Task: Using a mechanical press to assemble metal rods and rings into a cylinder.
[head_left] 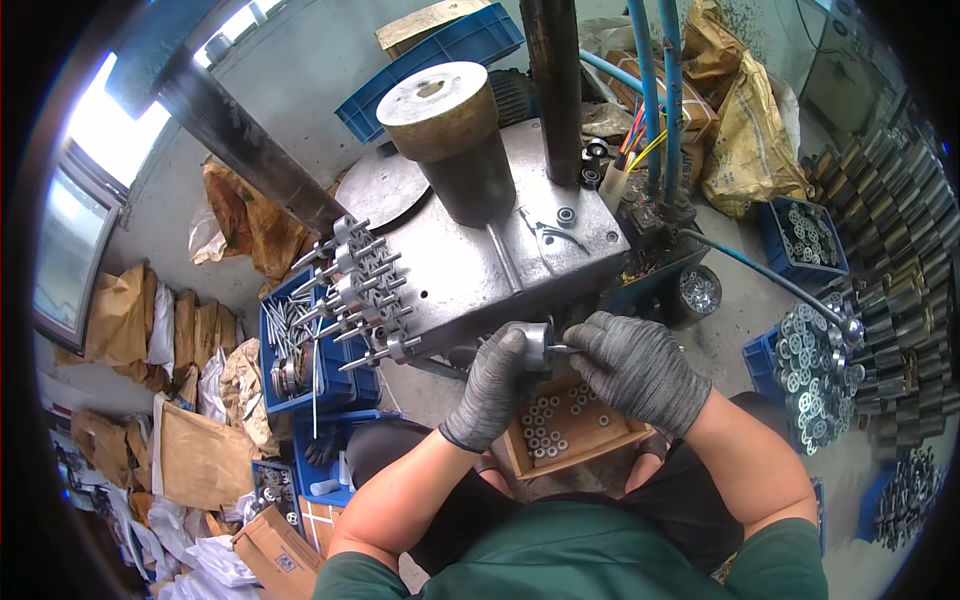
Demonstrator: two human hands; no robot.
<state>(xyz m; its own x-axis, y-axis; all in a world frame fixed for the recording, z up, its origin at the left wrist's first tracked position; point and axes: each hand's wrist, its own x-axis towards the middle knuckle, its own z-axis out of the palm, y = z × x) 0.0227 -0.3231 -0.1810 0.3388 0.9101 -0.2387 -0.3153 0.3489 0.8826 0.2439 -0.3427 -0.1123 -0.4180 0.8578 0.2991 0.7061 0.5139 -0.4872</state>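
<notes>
Both of my hands wear grey knit gloves and meet in front of the press table. My left hand is wrapped round a short silver metal cylinder, its thumb on top. From the right, my right hand pinches a thin metal shaft that points at the cylinder's face. Whether the shaft sits inside the cylinder I cannot tell. Below my hands, a wooden tray between my legs holds several small ring-shaped metal parts.
Several shafted metal parts stand along the press table's left edge. A thick steel column rises from the table. Blue bins of rods sit at left; stacked round metal parts and a slanting lever are at right.
</notes>
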